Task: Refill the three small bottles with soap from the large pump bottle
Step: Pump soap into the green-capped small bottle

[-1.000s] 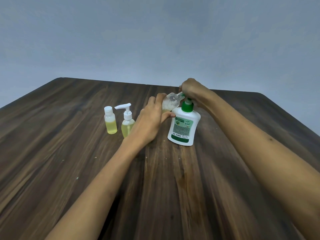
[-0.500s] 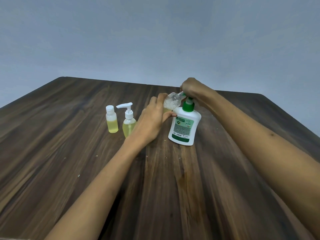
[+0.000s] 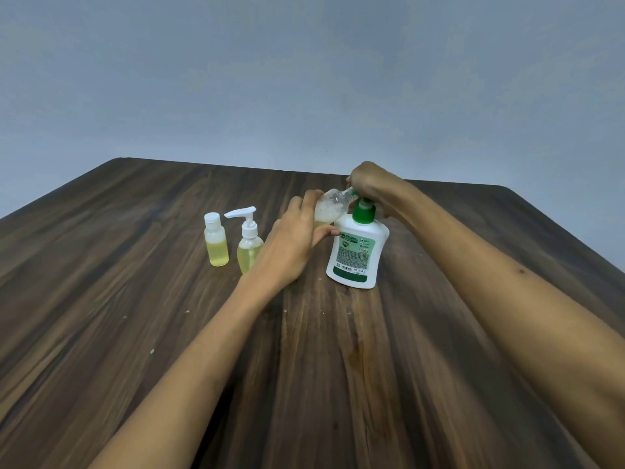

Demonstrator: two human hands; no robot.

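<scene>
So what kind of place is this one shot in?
Probably a plain indoor room, staged for recording: a bare dark wood table against a blank grey-blue wall, holding only soap bottles.

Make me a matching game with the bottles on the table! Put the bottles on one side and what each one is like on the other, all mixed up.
Things:
1. large pump bottle
2. flat-cap bottle
3. small pump bottle
4. clear bottle

States:
A. tilted in the left hand
B. farthest left, standing
C. green pump under the right hand
D. white pump, standing

Pairs: 1-C, 2-B, 3-D, 4-A
</scene>
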